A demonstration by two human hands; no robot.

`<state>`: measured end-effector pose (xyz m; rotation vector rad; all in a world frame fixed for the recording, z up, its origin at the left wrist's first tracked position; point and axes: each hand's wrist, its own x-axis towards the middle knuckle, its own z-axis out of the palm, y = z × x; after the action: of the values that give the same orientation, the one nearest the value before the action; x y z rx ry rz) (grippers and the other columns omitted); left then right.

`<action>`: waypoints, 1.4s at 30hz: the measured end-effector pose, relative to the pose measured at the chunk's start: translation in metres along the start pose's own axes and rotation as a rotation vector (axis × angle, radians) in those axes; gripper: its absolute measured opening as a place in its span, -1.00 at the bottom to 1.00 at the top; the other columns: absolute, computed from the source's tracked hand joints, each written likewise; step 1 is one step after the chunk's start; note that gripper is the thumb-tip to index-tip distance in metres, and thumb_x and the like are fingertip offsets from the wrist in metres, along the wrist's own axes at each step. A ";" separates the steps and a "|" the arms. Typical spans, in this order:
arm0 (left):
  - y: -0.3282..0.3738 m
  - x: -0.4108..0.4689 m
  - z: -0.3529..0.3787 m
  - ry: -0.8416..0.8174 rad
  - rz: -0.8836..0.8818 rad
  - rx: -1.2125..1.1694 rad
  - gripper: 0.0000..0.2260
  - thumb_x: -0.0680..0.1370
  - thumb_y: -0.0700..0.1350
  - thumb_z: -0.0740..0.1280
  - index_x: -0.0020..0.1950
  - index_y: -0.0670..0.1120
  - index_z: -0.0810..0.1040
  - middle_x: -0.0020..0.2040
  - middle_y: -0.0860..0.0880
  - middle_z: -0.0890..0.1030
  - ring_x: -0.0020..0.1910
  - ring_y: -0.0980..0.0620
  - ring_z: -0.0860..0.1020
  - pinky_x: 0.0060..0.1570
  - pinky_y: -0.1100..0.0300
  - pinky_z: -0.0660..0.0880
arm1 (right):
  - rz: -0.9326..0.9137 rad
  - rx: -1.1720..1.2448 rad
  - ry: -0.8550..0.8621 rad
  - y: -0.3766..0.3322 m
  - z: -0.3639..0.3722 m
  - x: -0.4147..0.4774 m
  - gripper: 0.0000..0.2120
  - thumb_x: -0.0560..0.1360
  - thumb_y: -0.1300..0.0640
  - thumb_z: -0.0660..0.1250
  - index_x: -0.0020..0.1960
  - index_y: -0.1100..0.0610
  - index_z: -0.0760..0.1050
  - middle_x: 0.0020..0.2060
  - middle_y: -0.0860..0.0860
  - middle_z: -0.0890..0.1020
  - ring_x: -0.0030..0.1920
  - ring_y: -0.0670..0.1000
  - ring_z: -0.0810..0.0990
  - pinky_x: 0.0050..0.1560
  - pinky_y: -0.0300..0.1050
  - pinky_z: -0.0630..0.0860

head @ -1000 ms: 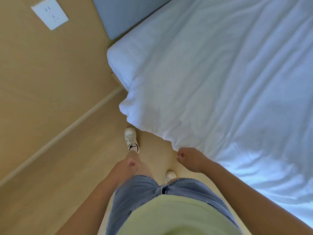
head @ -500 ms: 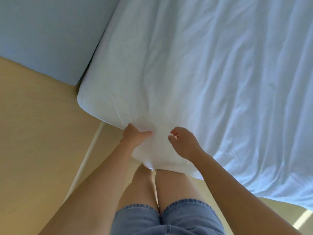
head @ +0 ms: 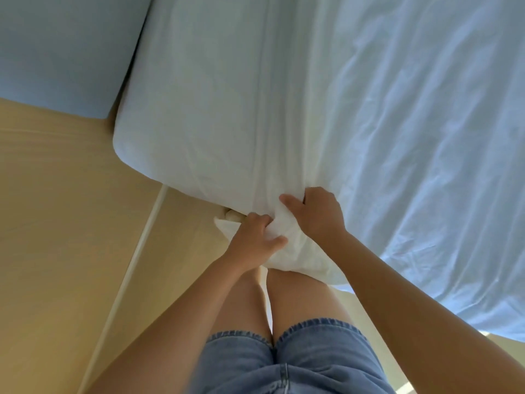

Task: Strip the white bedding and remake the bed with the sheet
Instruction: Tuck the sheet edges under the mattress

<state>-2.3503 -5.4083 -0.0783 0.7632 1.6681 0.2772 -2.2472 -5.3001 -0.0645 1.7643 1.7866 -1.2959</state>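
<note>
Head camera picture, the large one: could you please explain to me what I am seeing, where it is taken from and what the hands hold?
There is no machine here. A person wears a wide-angle camera on the head, so you look down along their own arms, denim shorts and bare legs. The big pale surface is a bed covered in wrinkled white bedding, seen near one corner. A blue panel stands beyond that corner, and the floor is light wood. The left hand and the right hand both grip a bunched fold of the bedding at the bed's near edge, close together, above the knees.
</note>
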 end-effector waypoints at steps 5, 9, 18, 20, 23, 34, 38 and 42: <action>-0.002 0.009 0.002 -0.225 -0.305 -0.330 -0.46 0.43 0.03 0.43 0.31 -0.03 0.27 0.19 0.04 0.47 0.13 0.07 0.48 0.09 0.15 0.45 | -0.022 0.305 0.119 0.025 -0.008 -0.015 -0.48 0.47 0.02 0.38 -0.48 0.08 0.13 -0.68 -0.12 0.20 -0.59 -0.10 0.19 -0.56 -0.33 0.13; -0.003 0.016 0.004 -0.357 -0.345 -0.366 -0.45 0.50 -0.14 0.35 0.44 -0.03 0.20 0.25 0.04 0.43 0.19 0.06 0.44 0.14 0.26 0.36 | 0.093 0.446 0.449 0.052 -0.010 -0.023 -0.49 0.48 0.09 0.33 -0.46 0.06 0.06 -0.65 -0.10 0.14 -0.58 -0.08 0.15 -0.56 -0.31 0.10; 0.001 0.031 0.013 0.127 -0.115 -0.213 -0.55 0.46 0.01 0.40 0.32 -0.01 0.40 -0.08 0.22 0.46 -0.01 0.12 0.45 -0.01 0.21 0.36 | 0.187 0.535 0.444 0.084 0.037 -0.037 -0.63 0.49 -0.11 0.34 0.11 0.14 0.38 0.02 -0.01 0.42 0.05 0.00 0.45 0.05 -0.25 0.32; 0.005 0.034 0.021 0.116 -0.113 -0.198 -0.54 0.44 0.06 0.42 0.27 -0.04 0.40 -0.06 0.15 0.51 -0.04 0.10 0.49 -0.06 0.21 0.40 | 0.278 0.471 0.443 0.089 0.044 -0.038 -0.52 0.42 -0.10 0.43 0.17 0.18 0.38 0.03 -0.02 0.38 0.06 0.00 0.41 0.07 -0.20 0.31; 0.005 0.038 0.027 0.046 -0.151 -0.090 -0.70 0.46 0.14 0.38 0.02 -0.05 0.48 -0.15 0.06 0.56 -0.16 0.09 0.52 -0.21 0.24 0.45 | 0.275 0.363 0.310 0.087 0.045 -0.029 -0.72 0.47 -0.07 0.37 -0.14 0.10 0.35 -0.25 -0.07 0.43 -0.20 0.02 0.45 -0.27 -0.20 0.33; 0.003 -0.003 -0.046 0.063 -0.133 -0.340 -0.86 0.44 0.06 0.44 -0.18 0.01 0.59 -0.38 0.15 0.65 -0.41 0.21 0.61 -0.47 0.40 0.46 | 0.023 0.248 0.471 0.104 0.003 -0.071 -0.48 0.47 0.06 0.38 -0.47 0.05 0.11 -0.60 -0.10 0.17 -0.55 -0.08 0.17 -0.48 -0.28 0.25; -0.002 0.002 -0.042 -0.010 -0.160 -0.259 -0.86 0.48 0.08 0.40 -0.04 0.05 0.59 -0.07 0.03 0.68 -0.13 0.08 0.65 -0.12 0.19 0.57 | 0.178 0.256 0.522 0.119 0.007 -0.073 -0.54 0.52 0.13 0.31 -0.44 0.09 0.14 -0.56 -0.05 0.23 -0.51 -0.08 0.20 -0.47 -0.27 0.24; -0.033 -0.009 -0.029 -0.182 -0.359 -0.345 -0.54 0.46 0.11 0.41 0.29 -0.02 0.44 0.23 -0.03 0.55 0.17 -0.07 0.54 0.20 -0.01 0.46 | 0.207 0.414 0.385 0.099 0.054 -0.061 -0.70 0.49 0.02 0.36 -0.25 0.07 0.26 -0.35 -0.09 0.34 -0.35 -0.14 0.32 -0.30 -0.20 0.20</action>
<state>-2.3881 -5.4324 -0.0824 0.2181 1.4993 0.2258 -2.1647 -5.3960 -0.0840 2.4968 1.5254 -1.3839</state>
